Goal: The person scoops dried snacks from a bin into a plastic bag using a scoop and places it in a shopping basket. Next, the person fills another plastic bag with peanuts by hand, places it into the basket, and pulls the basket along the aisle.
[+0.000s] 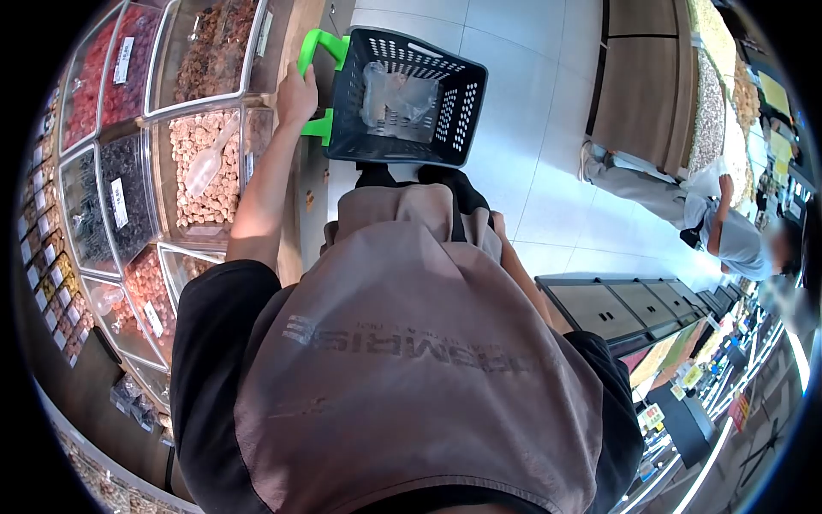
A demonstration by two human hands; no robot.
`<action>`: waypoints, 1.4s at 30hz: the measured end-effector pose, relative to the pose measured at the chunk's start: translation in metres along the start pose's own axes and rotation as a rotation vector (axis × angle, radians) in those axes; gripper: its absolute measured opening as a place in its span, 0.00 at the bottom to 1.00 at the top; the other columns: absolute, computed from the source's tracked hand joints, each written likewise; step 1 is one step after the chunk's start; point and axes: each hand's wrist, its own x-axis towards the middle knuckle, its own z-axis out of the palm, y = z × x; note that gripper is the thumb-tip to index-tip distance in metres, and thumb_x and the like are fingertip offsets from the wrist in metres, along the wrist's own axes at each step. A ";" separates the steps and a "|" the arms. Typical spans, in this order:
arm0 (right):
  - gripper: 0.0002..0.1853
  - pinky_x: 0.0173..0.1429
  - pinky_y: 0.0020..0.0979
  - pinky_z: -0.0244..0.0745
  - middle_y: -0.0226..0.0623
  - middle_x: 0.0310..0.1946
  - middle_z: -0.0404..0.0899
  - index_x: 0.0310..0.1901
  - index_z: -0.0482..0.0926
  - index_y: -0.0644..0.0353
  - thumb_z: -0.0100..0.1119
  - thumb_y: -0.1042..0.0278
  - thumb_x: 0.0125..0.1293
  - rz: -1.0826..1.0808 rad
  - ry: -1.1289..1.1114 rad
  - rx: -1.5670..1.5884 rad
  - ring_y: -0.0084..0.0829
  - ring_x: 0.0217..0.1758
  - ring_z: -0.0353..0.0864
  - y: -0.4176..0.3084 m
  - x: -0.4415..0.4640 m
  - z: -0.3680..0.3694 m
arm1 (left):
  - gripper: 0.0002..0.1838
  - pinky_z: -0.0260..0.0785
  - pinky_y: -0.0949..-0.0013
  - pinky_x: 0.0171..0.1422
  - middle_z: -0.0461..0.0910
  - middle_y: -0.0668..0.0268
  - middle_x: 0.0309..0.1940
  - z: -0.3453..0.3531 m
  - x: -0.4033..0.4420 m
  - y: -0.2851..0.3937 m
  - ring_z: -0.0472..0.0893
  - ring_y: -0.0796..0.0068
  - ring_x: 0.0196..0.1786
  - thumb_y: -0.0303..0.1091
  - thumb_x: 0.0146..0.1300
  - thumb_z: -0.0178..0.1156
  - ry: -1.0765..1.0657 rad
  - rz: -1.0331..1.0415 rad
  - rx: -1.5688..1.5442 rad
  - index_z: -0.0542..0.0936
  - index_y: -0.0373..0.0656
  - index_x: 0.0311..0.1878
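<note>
My left hand (297,96) is closed around the green handle (322,43) of a dark grey shopping basket (472,111). Several crumpled clear plastic bags (402,98) lie in the basket, and I cannot make out what is in them. The basket hangs in front of my legs, tilted so that its inside faces me. Close to my left forearm is a clear bin of pale, nut-like pieces (184,141) with a translucent scoop (207,167) resting on them. My right hand (497,224) hangs at my right hip beside the apron (411,283); its fingers are mostly hidden.
Clear bins of red (90,77), brown (214,51) and dark dried goods (128,193) line my left. Pale floor tiles (514,94) lie ahead. On the right stand a wooden display (642,94), low cabinets (591,308) and a person (736,231) holding a plastic bag.
</note>
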 end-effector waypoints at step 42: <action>0.27 0.64 0.42 0.71 0.61 0.52 0.77 0.54 0.76 0.65 0.57 0.48 0.64 -0.304 -0.174 -0.173 0.56 0.58 0.76 -0.183 0.566 0.163 | 0.13 0.73 0.55 0.54 0.83 0.45 0.40 0.608 0.008 -0.078 0.82 0.46 0.50 0.30 0.60 0.60 -0.230 -0.679 -0.174 0.78 0.33 0.46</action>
